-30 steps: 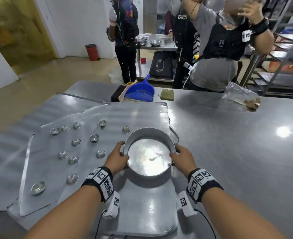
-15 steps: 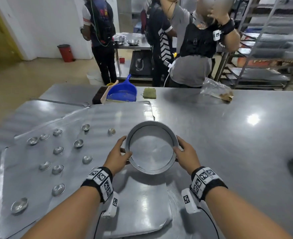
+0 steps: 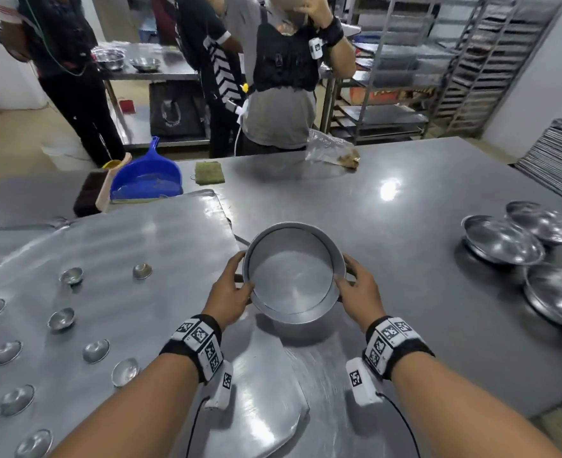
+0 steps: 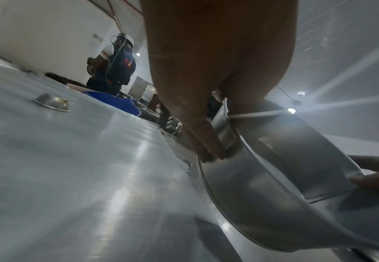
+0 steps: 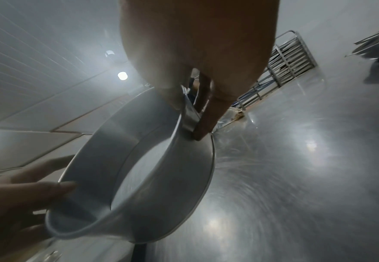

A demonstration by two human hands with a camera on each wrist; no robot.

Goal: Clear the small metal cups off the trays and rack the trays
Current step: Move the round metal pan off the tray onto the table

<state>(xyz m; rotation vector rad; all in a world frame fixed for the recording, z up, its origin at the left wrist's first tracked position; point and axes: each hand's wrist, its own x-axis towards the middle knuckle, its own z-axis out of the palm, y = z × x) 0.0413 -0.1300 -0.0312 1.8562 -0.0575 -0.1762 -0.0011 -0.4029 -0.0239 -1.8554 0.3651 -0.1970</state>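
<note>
Both hands hold a round metal pan (image 3: 293,276) above the table, tilted a little toward me. My left hand (image 3: 231,292) grips its left rim, thumb inside and fingers on the outer wall (image 4: 213,150). My right hand (image 3: 355,289) grips the right rim the same way, with its fingers (image 5: 206,122) on the outside. The pan (image 5: 139,186) looks empty. Several small metal cups (image 3: 62,318) lie scattered on a flat metal tray (image 3: 160,236) to the left; one cup (image 4: 53,102) shows in the left wrist view.
Shallow steel bowls (image 3: 501,241) sit at the table's right. A blue dustpan (image 3: 147,176), a brush and a green scouring pad (image 3: 209,172) lie at the far edge, with a plastic bag (image 3: 331,150). People stand beyond the table. A tray rack (image 3: 471,64) is back right.
Both hands have lifted the pan off the tray and carried it to the right, past the tray's edge. The view has swung right, bringing the steel bowls into sight.
</note>
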